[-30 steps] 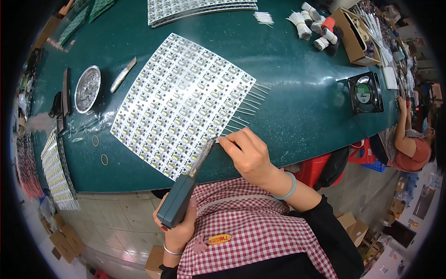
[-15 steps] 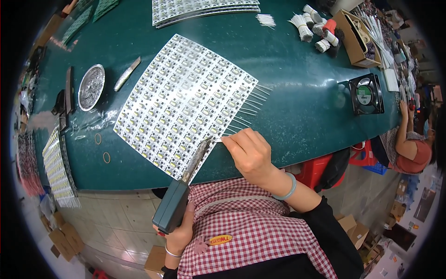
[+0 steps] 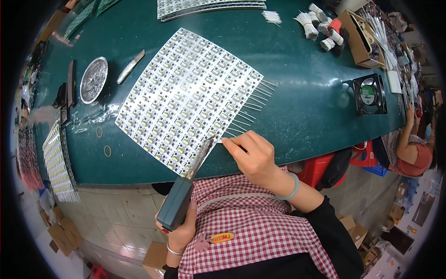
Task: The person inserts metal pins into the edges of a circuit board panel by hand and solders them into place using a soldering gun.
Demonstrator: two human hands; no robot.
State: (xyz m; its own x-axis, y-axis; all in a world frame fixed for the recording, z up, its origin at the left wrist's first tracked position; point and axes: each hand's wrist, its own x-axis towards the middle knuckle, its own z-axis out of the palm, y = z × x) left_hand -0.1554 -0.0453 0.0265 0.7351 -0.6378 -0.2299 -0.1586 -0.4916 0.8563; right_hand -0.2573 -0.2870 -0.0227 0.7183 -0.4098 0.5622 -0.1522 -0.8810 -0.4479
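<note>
- LED panel (image 3: 186,97) lies flat on the green counter (image 3: 306,111), just ahead of your left hand (image 3: 185,228) and ahead-left of your right hand (image 3: 255,158).
- Your left hand is wrapped around the dark handle of the soldering iron (image 3: 176,202); your right thumb and forefinger are pinched at the panel's edge, seemingly on one of the white wires (image 3: 258,98), mostly hidden by your fingers.
- Expect the panel to be light, thin and fairly stiff, sliding easily on that glossy counter; its small LEDs look fragile, so take it by the rim on the side away from your right hand.
- Those wires, fanned out ahead of your right hand, should bend readily; pinch one close to its joint.
- Treat the metal bit as hot.
- Against one second ago, the bit's tip sits farther in over the panel, with a wider gap to your right fingertips; your grips look unchanged.
</note>
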